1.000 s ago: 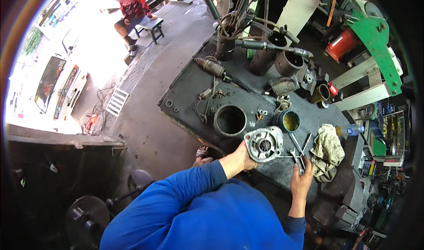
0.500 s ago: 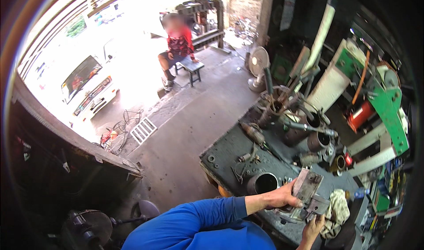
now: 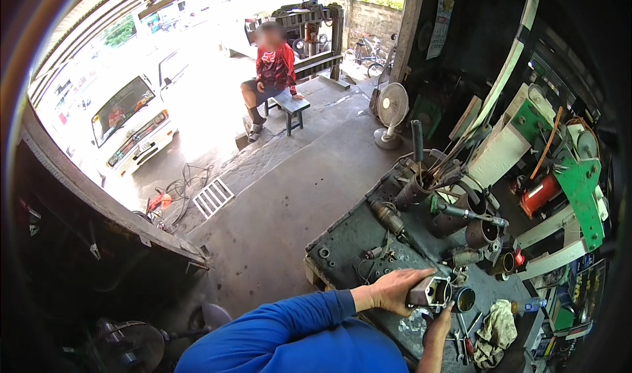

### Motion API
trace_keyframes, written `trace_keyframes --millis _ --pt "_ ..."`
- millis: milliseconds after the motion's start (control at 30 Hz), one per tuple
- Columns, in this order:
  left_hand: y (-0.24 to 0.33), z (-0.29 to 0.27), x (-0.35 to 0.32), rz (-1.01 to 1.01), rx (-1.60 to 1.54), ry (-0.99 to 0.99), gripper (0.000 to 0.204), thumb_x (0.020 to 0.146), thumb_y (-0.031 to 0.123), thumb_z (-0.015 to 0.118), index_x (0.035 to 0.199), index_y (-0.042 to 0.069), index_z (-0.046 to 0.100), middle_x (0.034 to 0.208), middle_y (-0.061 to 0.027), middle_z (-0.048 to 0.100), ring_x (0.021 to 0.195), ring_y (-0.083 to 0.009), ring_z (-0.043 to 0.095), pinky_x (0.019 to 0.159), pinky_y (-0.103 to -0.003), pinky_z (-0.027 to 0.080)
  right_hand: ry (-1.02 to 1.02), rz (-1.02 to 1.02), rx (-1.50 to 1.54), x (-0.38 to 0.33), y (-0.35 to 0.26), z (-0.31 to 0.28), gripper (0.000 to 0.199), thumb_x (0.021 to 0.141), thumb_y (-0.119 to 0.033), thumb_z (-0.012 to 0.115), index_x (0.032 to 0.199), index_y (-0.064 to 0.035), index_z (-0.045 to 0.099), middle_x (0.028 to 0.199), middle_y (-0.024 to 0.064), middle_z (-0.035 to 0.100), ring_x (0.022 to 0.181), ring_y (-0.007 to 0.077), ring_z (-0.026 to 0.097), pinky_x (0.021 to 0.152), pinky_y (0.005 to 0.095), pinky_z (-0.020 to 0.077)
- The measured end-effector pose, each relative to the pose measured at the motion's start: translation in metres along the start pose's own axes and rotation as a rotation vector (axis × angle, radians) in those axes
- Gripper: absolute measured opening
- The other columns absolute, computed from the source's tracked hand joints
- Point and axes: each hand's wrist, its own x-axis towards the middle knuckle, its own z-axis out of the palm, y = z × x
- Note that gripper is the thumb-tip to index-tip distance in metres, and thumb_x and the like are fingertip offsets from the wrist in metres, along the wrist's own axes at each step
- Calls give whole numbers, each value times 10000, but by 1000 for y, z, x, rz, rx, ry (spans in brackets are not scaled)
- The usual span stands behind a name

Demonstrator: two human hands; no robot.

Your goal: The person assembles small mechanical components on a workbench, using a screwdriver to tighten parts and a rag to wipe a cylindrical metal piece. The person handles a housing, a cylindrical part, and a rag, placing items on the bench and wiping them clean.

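Observation:
My left hand point(image 3: 395, 287) grips a grey cast metal housing point(image 3: 431, 293) from the left side and holds it just above the dark steel workbench point(image 3: 342, 248). My right hand point(image 3: 440, 323) comes up from below with its fingers against the underside of the same housing. A blue sleeve covers my left forearm. A round hole in the bench point(image 3: 465, 299) lies just right of the housing.
Pipes and cylinders point(image 3: 454, 215), screwdrivers point(image 3: 464, 337) and a dirty rag point(image 3: 494, 330) crowd the bench. A green machine frame point(image 3: 579, 182) stands at right. A pedestal fan point(image 3: 392, 109), a seated person in red point(image 3: 270, 77) and a white van point(image 3: 128, 119) are farther off.
The view has swung up toward the open shop front. The housing has been lifted off the bench and turned on edge between both hands.

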Motion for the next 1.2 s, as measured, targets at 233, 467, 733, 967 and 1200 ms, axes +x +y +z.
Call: trace_keyframes --millis 233,467,733,967,1200 --pt "-23 20 0 61 -100 -22 1126 633 216 898 1607 42 360 1360 -202 664 1245 -411 663 1106 -490 530 38 3 173 5 -1 2 805 1090 -680 457 1605 -61 461 1575 129 536 1404 308 562 1069 531 530" --pt "-28 -11 5 32 -183 -219 1180 610 206 907 1641 104 342 1419 -211 635 1291 -429 635 1120 -497 518 -180 -110 178 14 -10 6 619 1135 -485 507 1467 33 577 1426 143 657 1302 261 634 1143 412 458" --pt "-11 26 -34 -343 213 -45 1167 677 337 948 1639 79 340 1660 -149 436 1592 -388 322 1320 -524 267 -103 -33 283 16 12 4 583 1134 -413 516 1582 -44 463 1495 164 593 1309 308 643 1018 466 587" --pt "-31 14 -24 -152 -33 -160 1061 674 196 945 1591 61 429 1634 -183 472 1543 -378 420 1301 -466 347 -91 -1 170 -16 0 3 501 1159 -304 471 1534 28 473 1441 178 609 1288 251 623 1103 376 499" --pt "-12 54 -49 -343 184 123 975 718 240 891 1556 24 442 1582 -193 504 1537 -391 412 1293 -456 359 -255 -187 -83 8 -38 3 461 1152 -320 472 1403 51 580 1309 148 679 1173 222 646 1031 348 509"
